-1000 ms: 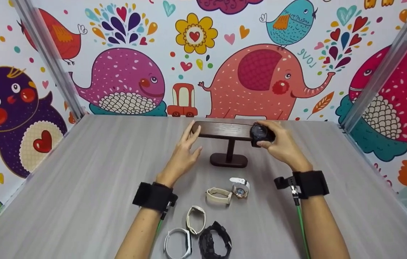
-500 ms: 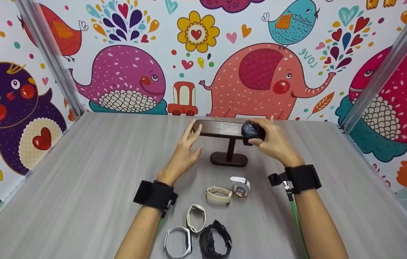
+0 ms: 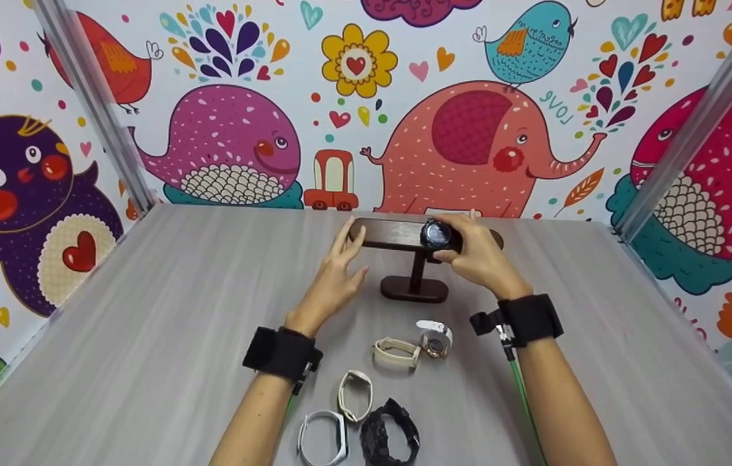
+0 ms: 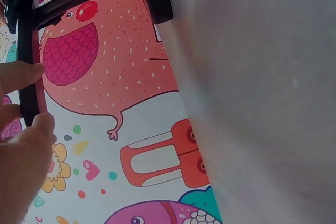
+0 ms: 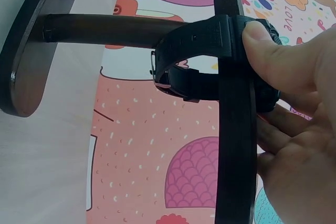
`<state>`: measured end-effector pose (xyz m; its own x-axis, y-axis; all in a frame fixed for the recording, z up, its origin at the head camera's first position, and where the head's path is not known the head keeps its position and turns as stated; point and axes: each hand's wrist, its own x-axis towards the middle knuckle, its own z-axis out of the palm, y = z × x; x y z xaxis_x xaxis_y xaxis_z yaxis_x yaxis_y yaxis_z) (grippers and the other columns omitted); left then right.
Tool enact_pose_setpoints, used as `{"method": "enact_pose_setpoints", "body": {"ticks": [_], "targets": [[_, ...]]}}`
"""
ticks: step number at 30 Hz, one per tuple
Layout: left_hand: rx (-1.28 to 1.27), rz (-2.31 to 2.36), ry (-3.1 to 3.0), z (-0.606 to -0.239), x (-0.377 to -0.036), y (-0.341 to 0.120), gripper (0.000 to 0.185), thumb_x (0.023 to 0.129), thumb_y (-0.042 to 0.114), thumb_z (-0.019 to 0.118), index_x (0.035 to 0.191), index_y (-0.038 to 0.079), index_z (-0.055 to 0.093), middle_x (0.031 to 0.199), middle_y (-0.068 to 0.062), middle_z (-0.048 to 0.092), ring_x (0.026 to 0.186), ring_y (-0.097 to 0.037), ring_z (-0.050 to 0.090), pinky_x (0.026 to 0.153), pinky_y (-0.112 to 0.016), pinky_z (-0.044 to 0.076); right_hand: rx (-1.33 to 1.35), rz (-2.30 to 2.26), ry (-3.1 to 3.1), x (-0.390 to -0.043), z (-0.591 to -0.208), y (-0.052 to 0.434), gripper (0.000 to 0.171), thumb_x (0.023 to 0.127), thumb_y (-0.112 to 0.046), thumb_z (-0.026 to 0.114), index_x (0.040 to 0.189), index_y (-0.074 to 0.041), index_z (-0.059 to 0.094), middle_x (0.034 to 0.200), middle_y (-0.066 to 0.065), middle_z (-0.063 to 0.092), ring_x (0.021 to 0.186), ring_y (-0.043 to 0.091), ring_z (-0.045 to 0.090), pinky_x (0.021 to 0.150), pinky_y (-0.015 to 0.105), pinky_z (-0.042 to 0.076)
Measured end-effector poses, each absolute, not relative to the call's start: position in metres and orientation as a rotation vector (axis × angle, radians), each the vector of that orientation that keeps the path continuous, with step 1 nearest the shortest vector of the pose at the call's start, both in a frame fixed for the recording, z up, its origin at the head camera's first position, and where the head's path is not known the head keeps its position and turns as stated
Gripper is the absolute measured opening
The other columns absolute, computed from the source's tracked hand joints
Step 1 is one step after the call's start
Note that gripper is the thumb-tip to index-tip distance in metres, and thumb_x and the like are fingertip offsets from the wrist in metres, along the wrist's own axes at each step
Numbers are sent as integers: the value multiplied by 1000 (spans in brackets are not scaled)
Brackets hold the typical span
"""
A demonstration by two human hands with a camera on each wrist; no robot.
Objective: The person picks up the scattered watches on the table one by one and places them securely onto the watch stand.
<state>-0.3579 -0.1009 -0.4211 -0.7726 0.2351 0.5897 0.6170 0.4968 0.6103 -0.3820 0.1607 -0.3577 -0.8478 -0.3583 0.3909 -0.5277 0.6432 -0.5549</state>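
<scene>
A dark wooden T-shaped watch stand (image 3: 388,233) stands near the back of the table. My right hand (image 3: 479,259) pinches a black watch (image 3: 435,234) with its thumb and fingers. The strap, a buckled loop (image 5: 191,85) in the right wrist view, goes around the stand's bar, right at the upright post. My left hand (image 3: 328,285) has its straight fingertips at the bar's left end, the thumb held apart. In the left wrist view those fingers (image 4: 23,74) overlap the bar's end.
In front of the stand lie a white-strapped watch (image 3: 435,343), a cream band (image 3: 397,353), another cream band (image 3: 355,396), a white band (image 3: 322,439) and a black watch (image 3: 390,435). A cartoon-printed wall (image 3: 353,129) rises behind the table.
My right hand has slid the black watch leftward along the bar, from its right end to near the post. The left hand has stayed at the left end.
</scene>
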Motion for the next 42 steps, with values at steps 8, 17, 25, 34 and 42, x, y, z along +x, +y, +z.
{"method": "enact_pose_setpoints", "body": {"ticks": [8,17,25,34,42], "targets": [[-709,-1179,-2294,-421,-358,-99,71,87,-9,69,150,-7,37,164,-25,22,141,-43,44,112,-43,46,735,966,-2598,-380,-355,162,61,81,-1,78,138,-4,58,136,19,62,130,34,56,112,49,44],[-704,-1148,-2277,-423,-354,-96,71,86,-8,70,149,-8,38,162,-27,23,140,-44,43,111,-45,46,734,930,-2617,-375,-356,163,61,83,-1,77,140,-2,57,138,20,60,133,37,53,116,52,40],[-691,-1180,-2294,-422,-354,-95,72,87,-5,70,150,-10,35,163,-28,21,145,-44,36,116,-46,40,739,917,-2654,-373,-356,161,66,85,-1,75,146,-2,50,144,21,55,137,37,49,116,53,40],[-632,-1190,-2307,-412,-343,-90,82,89,4,72,155,-6,25,163,-31,16,147,-45,31,118,-51,37,766,951,-2652,-358,-355,161,85,87,-9,76,158,-12,30,166,14,24,155,35,18,125,61,19],[-731,-1163,-2283,-386,-320,-77,78,91,8,70,157,0,28,162,-26,21,145,-43,37,116,-48,41,831,943,-2595,-324,-356,163,79,85,-9,79,153,-8,40,162,19,30,147,40,35,119,63,31]]}}
